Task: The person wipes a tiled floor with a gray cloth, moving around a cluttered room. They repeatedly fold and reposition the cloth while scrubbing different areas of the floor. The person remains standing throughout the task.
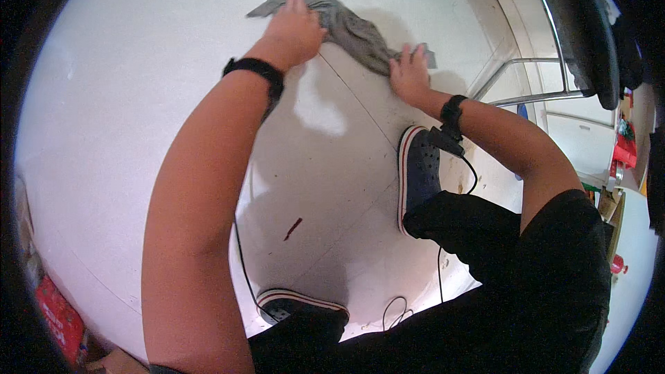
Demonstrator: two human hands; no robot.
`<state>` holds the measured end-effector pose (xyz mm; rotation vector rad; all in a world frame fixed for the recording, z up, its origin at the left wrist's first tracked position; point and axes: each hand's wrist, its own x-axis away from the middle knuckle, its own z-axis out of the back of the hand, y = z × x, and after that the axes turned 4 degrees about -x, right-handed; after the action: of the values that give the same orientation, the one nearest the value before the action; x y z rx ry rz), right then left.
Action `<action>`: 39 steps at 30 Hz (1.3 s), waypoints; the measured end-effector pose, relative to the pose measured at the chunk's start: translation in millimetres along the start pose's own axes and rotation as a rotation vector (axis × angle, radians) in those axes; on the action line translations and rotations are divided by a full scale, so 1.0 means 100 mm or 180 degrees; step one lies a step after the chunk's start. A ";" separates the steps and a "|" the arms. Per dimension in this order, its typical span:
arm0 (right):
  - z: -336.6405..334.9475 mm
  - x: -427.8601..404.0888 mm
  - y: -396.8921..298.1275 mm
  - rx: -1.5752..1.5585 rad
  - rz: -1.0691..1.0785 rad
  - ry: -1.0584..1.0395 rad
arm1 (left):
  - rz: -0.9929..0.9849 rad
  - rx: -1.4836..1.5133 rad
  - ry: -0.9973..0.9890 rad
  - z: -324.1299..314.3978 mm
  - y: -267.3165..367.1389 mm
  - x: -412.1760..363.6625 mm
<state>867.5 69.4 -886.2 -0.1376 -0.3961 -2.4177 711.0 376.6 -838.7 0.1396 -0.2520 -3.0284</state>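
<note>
A rumpled grey cloth [358, 41] lies stretched across the pale tiled floor [197, 26], slanting from upper left to lower right. My left hand [297, 31] bears down on its left part, the fingers slightly blurred over the fabric. At the cloth's other end, my right hand [411, 77] grips it, with a small corner of fabric showing past the fingers. Both wrists wear black bands, and a black cable [471, 166] hangs from the right one.
Dark clogs with striped soles, one at the middle right [420, 176] and one below [304, 304], are on my feet. A metal-framed chair [540, 96] stands at right, before white cabinets [582, 140]. A thin dark red strip [293, 229] lies on the floor. A red package [60, 319] sits lower left.
</note>
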 end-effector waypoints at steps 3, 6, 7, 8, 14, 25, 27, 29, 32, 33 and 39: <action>0.48 0.24 -0.68 -0.0759 0.0224 0.0109 | 0.0126 -0.0275 -0.0122 0.09 -0.55 0.29; 0.63 0.51 -0.99 -0.0651 0.0446 0.0075 | 0.0249 -0.0156 -0.0510 0.39 -0.81 0.62; 0.62 0.65 -1.13 -0.0717 0.0563 0.0152 | 0.0211 -0.0106 -0.0499 0.41 -0.90 0.75; 0.62 0.76 -1.24 -0.0762 0.0689 0.0224 | 0.0259 0.0027 -0.0763 0.52 -0.92 0.84; 0.86 1.10 -2.10 -0.1102 0.2283 0.0404 | 0.0603 0.0397 -0.0839 0.73 -0.98 1.80; 0.97 1.32 -2.09 -0.1859 0.4892 -0.0053 | 0.0567 0.1011 -0.0359 0.64 -0.23 3.06; 1.00 1.21 -1.76 -0.1778 0.5102 -0.0091 | 0.0353 0.0917 -0.0649 0.70 -0.04 2.98; 0.88 1.12 -1.28 -0.1910 0.5029 -0.0303 | 0.0119 0.0985 -0.0830 0.63 0.20 2.81; 0.63 1.00 -0.45 -0.1698 0.4582 -0.0346 | -0.0564 0.0967 -0.0898 0.53 0.63 2.37; 0.56 0.97 -0.22 -0.1555 0.4395 -0.0329 | -0.0766 0.0880 -0.0917 0.47 0.75 2.21; 0.31 0.69 0.66 -0.1451 0.2148 0.0366 | -0.1351 0.0450 -0.0544 0.05 1.40 1.16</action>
<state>856.7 -10.8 -827.1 -0.2794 0.2365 -1.7921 608.3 227.2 -819.6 -0.0661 -0.5115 -3.4466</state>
